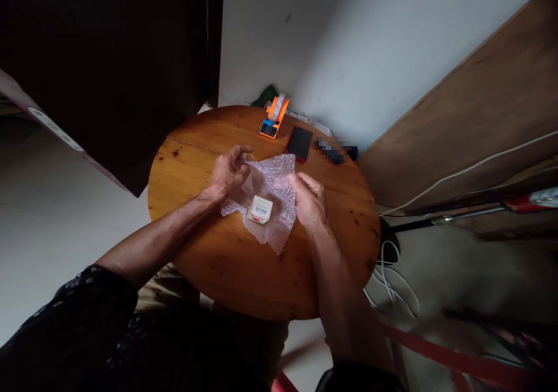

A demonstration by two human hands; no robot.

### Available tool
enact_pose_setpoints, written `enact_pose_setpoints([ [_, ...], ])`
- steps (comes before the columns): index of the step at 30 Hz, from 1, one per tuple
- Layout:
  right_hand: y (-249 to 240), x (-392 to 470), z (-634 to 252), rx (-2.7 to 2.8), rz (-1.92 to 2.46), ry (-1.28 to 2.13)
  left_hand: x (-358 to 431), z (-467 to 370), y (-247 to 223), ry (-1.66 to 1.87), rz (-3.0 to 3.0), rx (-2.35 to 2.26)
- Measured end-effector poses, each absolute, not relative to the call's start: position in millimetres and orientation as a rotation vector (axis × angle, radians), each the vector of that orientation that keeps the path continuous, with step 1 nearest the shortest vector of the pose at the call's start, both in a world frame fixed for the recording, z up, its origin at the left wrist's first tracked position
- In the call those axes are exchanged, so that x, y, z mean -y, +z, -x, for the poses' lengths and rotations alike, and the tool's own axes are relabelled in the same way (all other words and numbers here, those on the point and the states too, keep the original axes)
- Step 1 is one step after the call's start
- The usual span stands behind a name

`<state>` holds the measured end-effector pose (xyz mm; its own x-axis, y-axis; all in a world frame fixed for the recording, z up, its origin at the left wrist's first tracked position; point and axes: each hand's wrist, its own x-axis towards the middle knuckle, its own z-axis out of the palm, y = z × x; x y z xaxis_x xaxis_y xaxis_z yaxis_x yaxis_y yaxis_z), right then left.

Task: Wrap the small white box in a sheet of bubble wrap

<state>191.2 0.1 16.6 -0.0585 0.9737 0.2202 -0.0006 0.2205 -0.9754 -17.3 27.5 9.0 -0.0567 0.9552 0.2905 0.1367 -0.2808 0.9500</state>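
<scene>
Table point(270, 281); box point(260, 210) on bubble wrap point(282, 220) between left grip point(229, 174); right grip point(310, 199)

The small box point(260, 211) bears 1 barcode point(261, 210); no text is readable.

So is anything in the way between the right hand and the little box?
Nothing solid that I can see. The right hand holds the side of the bubble wrap, and a stretch of that wrap fills the gap. The little box sits on the wrap with its printed top uncovered.
</scene>
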Motion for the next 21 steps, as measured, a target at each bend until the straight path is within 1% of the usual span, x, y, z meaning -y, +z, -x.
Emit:
enact_pose_setpoints([
  [5,12.0,-10.5,-197.5,1.163,1.101,1.000,-34.3,19.8,14.4,1.412,-1.166,-1.167],
  [9,4.4,-24.6,-211.9,1.083,1.191,0.899,-36.8,26.2,17.1,1.369,-1.129,-1.248],
  [11,3.8,-28.7,-220.6,1.085,1.267,0.924,-38.5,30.5,18.2,1.328,-1.129,-1.275],
  [14,8.2,-27.3,-230.5,1.229,1.408,1.050,-39.7,35.1,20.6,1.353,-1.110,-1.294],
  [17,11.8,-21.6,-233.7,1.501,1.533,1.039,-35.2,33.9,22.1,1.345,-1.200,-1.291],
  [21,6.7,-20.0,-229.2,1.714,1.627,0.850,-23.8,25.1,16.5,1.049,-1.632,-1.305],
])
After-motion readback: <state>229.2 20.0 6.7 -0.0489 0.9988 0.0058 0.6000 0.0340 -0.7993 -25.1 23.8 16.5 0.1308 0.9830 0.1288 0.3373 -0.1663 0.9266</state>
